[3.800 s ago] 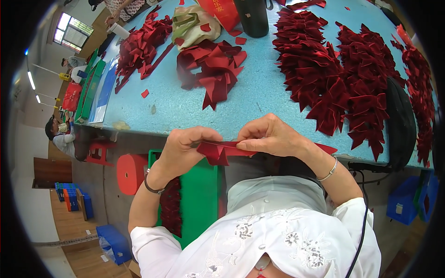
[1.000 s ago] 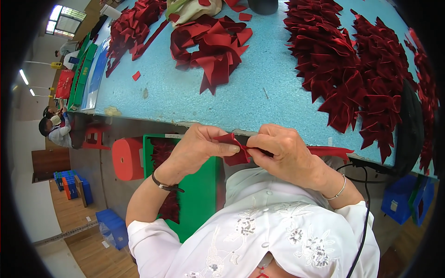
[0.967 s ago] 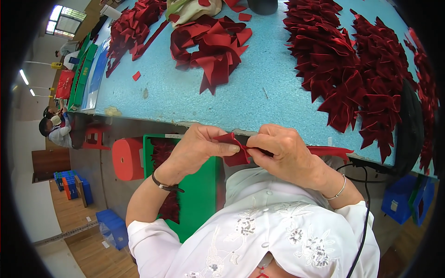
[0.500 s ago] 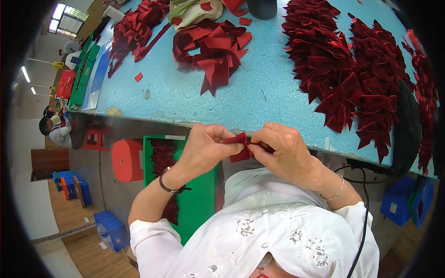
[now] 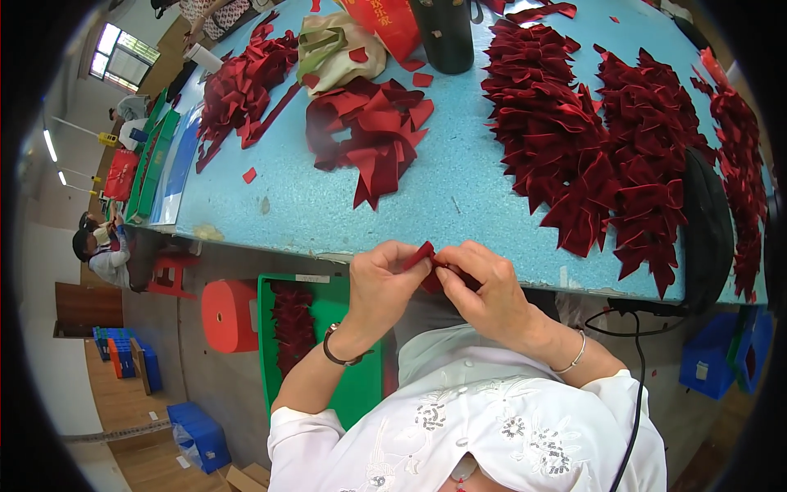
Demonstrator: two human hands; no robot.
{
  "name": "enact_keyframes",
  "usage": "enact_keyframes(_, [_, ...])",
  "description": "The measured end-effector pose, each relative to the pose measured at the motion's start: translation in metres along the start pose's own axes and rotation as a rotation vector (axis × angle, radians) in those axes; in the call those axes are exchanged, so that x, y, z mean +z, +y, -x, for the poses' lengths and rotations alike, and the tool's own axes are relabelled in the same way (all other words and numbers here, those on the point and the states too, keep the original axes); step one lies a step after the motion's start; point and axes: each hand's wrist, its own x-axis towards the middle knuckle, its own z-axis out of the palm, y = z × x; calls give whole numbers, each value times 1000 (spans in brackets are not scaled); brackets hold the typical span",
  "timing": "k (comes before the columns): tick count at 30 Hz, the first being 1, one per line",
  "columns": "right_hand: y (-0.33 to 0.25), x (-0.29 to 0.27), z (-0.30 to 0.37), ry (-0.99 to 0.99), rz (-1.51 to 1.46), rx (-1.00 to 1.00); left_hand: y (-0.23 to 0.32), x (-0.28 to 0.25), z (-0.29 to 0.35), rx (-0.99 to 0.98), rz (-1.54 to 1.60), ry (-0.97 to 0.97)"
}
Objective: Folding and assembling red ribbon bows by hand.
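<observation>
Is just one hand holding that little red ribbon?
No, the left hand and the right hand both pinch the red ribbon.

Ribbon piece [image 5: 419, 255]: 1 strip, dark red, matt and velvet-like.
Form: folded; 1 flap slants up toward the right, another part shows below the fingertips.
Position: pinched between the left hand [image 5: 379, 289] and the right hand [image 5: 490, 289].
Visibility: much of the strip hidden by fingers.
</observation>
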Motion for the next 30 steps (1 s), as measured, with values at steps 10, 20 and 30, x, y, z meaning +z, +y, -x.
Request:
enact_keyframes(10, [6, -8, 4, -62, -33, 33, 11, -9, -12, -282, 226, -229])
enact_keyframes(20, [0, -22, 0, -123, -176, 195, 14, -6, -12, -248, 219, -281])
enact_keyframes(30, [5, -15, 1, 0, -81, 145, 2, 2, -17, -314, 378, -222])
